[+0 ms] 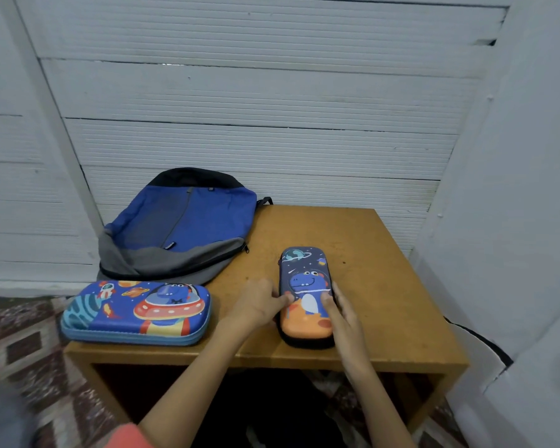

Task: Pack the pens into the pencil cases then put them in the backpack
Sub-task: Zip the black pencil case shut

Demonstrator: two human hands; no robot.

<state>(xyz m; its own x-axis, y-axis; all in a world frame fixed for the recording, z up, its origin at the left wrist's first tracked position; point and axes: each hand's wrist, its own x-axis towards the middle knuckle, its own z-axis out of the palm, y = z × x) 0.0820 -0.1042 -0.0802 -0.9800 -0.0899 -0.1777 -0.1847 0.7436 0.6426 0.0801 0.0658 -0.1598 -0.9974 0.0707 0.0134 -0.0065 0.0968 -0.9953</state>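
Head view: the dinosaur pencil case (pixel 306 286) lies closed on the bench (pixel 385 286), right of centre. The left hand (pixel 259 303) grips its left edge, thumb on the lid; the right hand (pixel 341 315) grips its right edge. The spaceship pencil case (pixel 136 313) lies closed at the front left, with the backpack (pixel 178 227) just behind it

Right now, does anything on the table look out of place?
Nothing damaged or spilled. The large pencil case and backpack overhang the table on its left side. No pens visible. Left hand and right hand grip the small pencil case.
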